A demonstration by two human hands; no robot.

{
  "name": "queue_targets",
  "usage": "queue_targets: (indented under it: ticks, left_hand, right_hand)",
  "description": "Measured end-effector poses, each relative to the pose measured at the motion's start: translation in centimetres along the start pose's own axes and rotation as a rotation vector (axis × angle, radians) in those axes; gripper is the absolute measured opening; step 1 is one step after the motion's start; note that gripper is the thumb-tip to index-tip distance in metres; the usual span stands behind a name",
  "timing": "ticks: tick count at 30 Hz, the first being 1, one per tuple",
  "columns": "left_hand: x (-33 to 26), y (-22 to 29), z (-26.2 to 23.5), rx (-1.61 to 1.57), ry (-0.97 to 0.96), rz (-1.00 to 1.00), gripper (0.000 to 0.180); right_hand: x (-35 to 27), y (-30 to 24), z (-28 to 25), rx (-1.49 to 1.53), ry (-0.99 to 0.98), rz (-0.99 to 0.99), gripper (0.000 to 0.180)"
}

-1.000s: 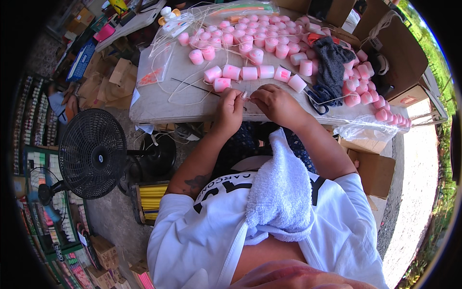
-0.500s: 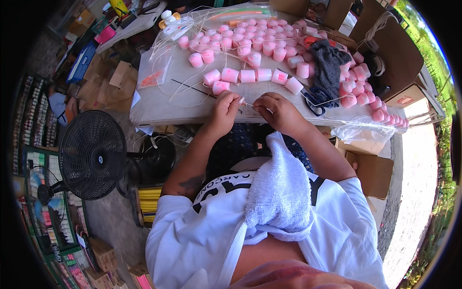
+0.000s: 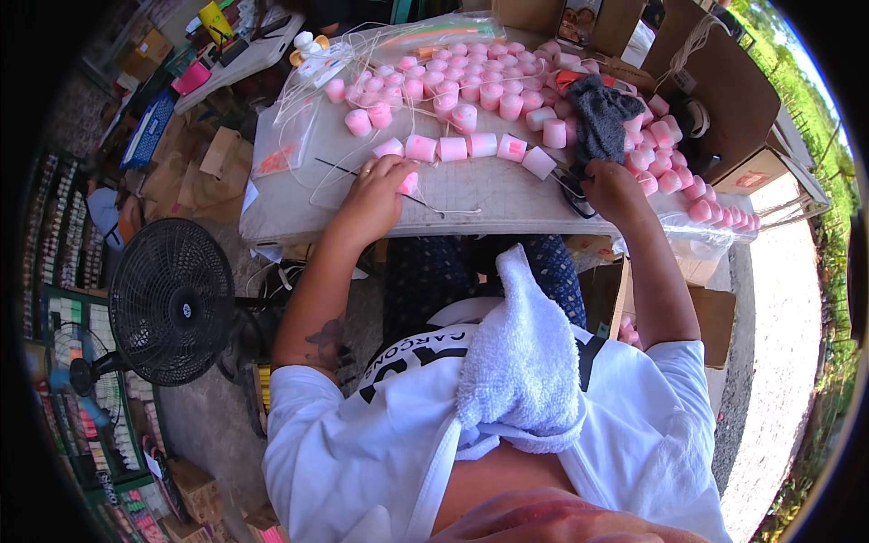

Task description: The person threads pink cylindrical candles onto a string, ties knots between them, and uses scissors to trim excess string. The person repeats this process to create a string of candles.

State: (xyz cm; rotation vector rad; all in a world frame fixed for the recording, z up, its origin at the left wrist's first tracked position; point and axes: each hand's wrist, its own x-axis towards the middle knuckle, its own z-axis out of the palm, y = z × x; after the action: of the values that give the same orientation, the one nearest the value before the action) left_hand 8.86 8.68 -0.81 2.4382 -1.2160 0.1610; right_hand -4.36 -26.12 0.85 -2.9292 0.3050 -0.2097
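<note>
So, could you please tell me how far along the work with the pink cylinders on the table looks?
A row of small pink cylinders already lies lined up. The left hand presses one pink cylinder beside a thin white string; the right hand reaches toward the table's right edge. A large loose heap of pink cylinders sits behind.

- black fan (image 3: 170, 300) — on the floor, well below-left of the left hand
- white towel (image 3: 525, 362) — draped below both hands
- dark cloth (image 3: 599, 122) just above the right hand

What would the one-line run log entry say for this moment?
left hand: on pink cup | right hand: at scissors, table edge | rest: pink cups row, dark cloth
</note>
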Motion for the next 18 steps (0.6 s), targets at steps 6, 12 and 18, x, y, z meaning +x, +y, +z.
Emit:
queue_targets:
  ticks: [6, 12, 18]
  left_hand:
    - [1.1, -0.7, 0.3, 0.008, -0.001, -0.065, 0.047]
    - [2.0, -0.5, -2.7, -0.653, 0.179, -0.273, 0.041]
    - [3.4, -0.8, -8.2, -1.054, 0.548, -0.169, 0.041]
  right_hand:
    - [0.9, -0.5, -2.0, -0.052, -0.175, -0.099, 0.023]
    - [1.7, -0.2, -0.8, -0.126, -0.212, -0.055, 0.028]
    - [3.0, -1.8, -1.3, -0.223, -0.312, -0.103, 0.028]
